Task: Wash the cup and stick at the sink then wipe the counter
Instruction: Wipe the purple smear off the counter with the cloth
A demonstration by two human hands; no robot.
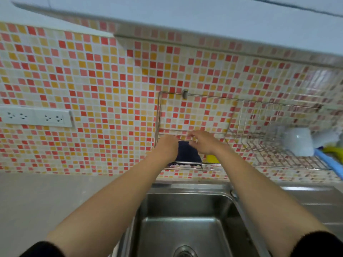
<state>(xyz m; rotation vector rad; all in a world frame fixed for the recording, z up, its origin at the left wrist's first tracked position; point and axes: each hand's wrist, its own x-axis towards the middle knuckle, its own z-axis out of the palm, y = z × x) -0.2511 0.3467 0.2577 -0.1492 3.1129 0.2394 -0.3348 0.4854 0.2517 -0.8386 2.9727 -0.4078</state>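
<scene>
White cup (298, 141): in wire dish rack (269, 153), far right. Dark cloth (187, 153): hung on wall rack (185, 94) above sink (185, 203). Left hand (167, 145) and right hand (202, 141): raised at cloth's top edge, one each side. Finger grasp: blurred, cannot tell.

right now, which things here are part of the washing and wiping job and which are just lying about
Job: sink, white cup in the wire rack, dark cloth, counter.
Lying about: wall sockets, yellow object beside the cloth, blue object at the right edge.
</scene>
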